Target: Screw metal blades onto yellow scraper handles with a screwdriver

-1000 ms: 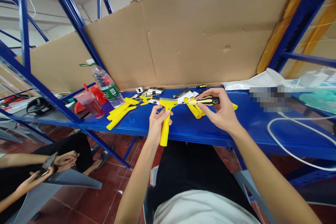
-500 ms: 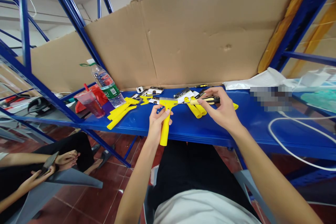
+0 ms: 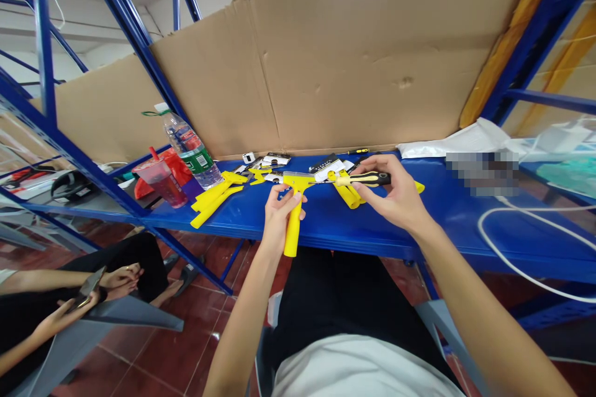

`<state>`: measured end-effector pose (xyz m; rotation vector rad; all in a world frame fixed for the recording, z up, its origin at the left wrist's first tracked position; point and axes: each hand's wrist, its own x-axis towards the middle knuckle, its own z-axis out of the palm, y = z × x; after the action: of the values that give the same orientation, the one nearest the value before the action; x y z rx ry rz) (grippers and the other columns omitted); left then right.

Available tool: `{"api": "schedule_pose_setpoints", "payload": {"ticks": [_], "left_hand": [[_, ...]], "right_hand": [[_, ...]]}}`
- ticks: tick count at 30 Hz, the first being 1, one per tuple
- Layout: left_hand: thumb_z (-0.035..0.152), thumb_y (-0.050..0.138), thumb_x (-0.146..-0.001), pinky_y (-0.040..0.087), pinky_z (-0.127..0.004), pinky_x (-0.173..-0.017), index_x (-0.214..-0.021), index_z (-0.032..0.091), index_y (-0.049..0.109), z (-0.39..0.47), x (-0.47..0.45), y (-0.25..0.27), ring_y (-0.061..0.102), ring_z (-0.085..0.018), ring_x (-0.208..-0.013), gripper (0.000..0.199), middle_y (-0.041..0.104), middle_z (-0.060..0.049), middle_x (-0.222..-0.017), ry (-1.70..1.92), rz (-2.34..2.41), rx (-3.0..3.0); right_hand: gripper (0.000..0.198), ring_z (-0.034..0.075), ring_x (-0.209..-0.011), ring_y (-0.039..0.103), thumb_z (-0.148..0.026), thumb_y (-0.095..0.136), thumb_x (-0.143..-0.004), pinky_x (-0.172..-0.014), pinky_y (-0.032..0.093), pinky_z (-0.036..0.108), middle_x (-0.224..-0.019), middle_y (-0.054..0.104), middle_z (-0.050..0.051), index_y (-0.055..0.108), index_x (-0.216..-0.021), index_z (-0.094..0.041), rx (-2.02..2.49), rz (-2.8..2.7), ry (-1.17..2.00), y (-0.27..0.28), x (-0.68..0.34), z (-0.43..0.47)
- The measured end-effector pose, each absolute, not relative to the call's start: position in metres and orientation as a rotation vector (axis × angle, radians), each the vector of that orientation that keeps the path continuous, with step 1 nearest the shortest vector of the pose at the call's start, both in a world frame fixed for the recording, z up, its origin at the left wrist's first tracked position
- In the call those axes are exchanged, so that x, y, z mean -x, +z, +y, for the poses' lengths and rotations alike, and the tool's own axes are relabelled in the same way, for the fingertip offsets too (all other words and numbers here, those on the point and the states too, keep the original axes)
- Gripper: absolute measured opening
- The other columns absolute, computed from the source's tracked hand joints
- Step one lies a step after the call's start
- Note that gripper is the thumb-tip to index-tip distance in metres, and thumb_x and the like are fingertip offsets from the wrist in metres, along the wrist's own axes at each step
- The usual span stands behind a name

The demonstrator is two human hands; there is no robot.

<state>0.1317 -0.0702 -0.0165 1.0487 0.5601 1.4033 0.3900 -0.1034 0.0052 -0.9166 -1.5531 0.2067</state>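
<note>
My left hand [image 3: 279, 214] is closed around the neck of a yellow scraper [image 3: 292, 229], whose handle points down toward me past the table's front edge. A clear strip runs along the scraper's wide top end. In my right hand [image 3: 395, 195] is a screwdriver [image 3: 358, 179] with a cream and black handle, held level between thumb and fingers. Its shaft points left to the right end of the scraper's head; whether the tip touches a screw is too small to tell. Behind the screwdriver lie yellow handles [image 3: 350, 197], partly hidden by it and my right hand.
More yellow scrapers [image 3: 216, 198] lie on the blue table [image 3: 246, 217], left of my hands. Beyond them stand a water bottle [image 3: 198, 158] and a red drink cup [image 3: 165, 183]. Black-and-white packets [image 3: 326, 166] and another screwdriver [image 3: 358, 151] lie along the cardboard wall. A white cable [image 3: 493, 248] loops at right.
Almost nothing differs. Both hands keep their holds, and the screwdriver stays at the scraper's head with only a slight shift of my right fingers.
</note>
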Motion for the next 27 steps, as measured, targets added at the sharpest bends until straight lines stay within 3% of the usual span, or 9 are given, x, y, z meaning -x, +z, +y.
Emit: {"api": "schedule_pose_setpoints", "payload": {"ticks": [18, 23, 27], "left_hand": [[0.027, 0.100, -0.076, 0.048, -0.020, -0.055, -0.114, 0.025, 0.056, -0.0685, -0.1293, -0.0173, 0.072, -0.018, -0.089, 0.058, 0.071, -0.005, -0.106, 1.400, 0.565, -1.036], [0.028, 0.101, -0.075, 0.048, -0.020, -0.055, -0.115, 0.026, 0.056, -0.0689, -0.1299, -0.0167, 0.073, -0.018, -0.088, 0.060, 0.071, -0.004, -0.105, 1.390, 0.551, -1.033], [0.028, 0.101, -0.074, 0.048, -0.020, -0.055, -0.116, 0.026, 0.056, -0.0686, -0.1297, -0.0169, 0.073, -0.017, -0.087, 0.061, 0.071, -0.004, -0.106, 1.393, 0.553, -1.034]], "right_hand": [[0.041, 0.031, -0.096, 0.080, -0.051, 0.089, -0.088, -0.085, 0.066, 0.046, -0.104, 0.081, 0.005, 0.066, -0.114, -0.028, 1.030, -1.446, 0.129, 0.0037, -0.3889, -0.0981], [0.034, 0.030, -0.093, 0.079, -0.053, 0.083, -0.093, -0.078, 0.062, 0.043, -0.099, 0.079, 0.004, 0.066, -0.110, -0.029, 1.076, -1.449, 0.093, 0.0030, -0.3900, -0.0958], [0.030, 0.030, -0.095, 0.077, -0.052, 0.080, -0.096, -0.082, 0.061, 0.044, -0.099, 0.078, 0.005, 0.066, -0.110, -0.029, 1.091, -1.481, 0.056, 0.0032, -0.3883, -0.0976]]}}
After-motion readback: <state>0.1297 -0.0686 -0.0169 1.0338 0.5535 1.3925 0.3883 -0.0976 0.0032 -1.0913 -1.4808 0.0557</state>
